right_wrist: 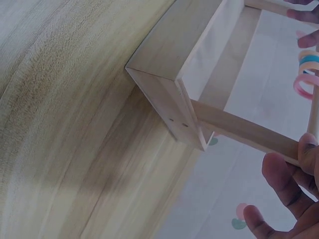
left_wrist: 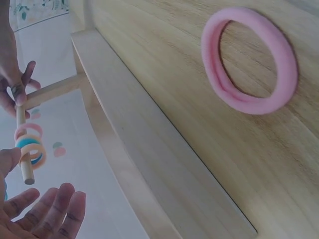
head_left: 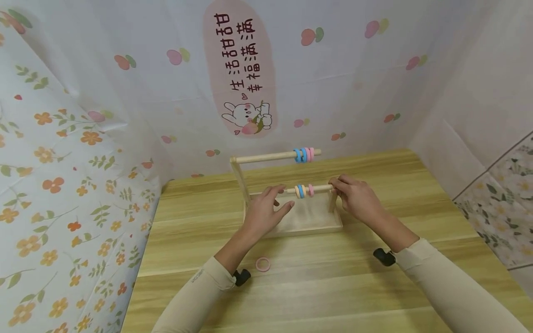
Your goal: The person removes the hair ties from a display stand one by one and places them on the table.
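Orange, blue and pink rings (head_left: 301, 191) circled the wooden stand's (head_left: 308, 218) lower rod (head_left: 323, 188), left hand (head_left: 263, 212) spread beside it, right hand (head_left: 359, 198) pinching its post (head_left: 332, 202); only the right wrist view showed base holes (right_wrist: 185, 125).

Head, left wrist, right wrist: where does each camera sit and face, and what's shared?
Head: on the head, facing forward and down at the rack; left hand, right hand show.
Left wrist: on that wrist, facing the rack and loose pink ring; left hand near, right hand beyond.
Right wrist: on that wrist, facing the rack's end; right hand near, left hand top right.
Both wrist views share rings on the lower rod.
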Tool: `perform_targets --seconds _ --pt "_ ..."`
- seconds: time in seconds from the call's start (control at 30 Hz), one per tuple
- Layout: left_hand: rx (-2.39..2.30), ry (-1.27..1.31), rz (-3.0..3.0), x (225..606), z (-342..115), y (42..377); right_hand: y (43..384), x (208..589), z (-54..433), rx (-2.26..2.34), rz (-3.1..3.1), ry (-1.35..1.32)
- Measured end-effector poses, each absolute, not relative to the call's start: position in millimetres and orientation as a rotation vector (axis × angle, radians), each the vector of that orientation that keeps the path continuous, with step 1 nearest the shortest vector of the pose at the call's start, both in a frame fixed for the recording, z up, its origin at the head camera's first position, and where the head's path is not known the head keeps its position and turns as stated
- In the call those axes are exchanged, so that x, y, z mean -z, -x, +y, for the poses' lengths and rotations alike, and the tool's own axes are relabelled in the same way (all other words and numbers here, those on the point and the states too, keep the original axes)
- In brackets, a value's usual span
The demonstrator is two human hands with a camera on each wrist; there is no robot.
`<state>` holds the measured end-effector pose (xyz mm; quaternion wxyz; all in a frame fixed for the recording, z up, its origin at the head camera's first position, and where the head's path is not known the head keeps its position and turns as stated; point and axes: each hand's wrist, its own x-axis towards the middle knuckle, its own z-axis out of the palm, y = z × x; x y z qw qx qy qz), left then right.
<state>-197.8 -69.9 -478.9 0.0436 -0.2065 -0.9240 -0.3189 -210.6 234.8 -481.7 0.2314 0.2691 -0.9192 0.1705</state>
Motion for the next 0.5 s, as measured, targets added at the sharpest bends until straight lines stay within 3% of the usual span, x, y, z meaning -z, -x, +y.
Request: perform_targets --seconds 0.5 --pt "1.06 0.642 -2.832 478.2 -61.2 204.2 208.8 478.3 234.2 -0.459 -2.566 -0.731"
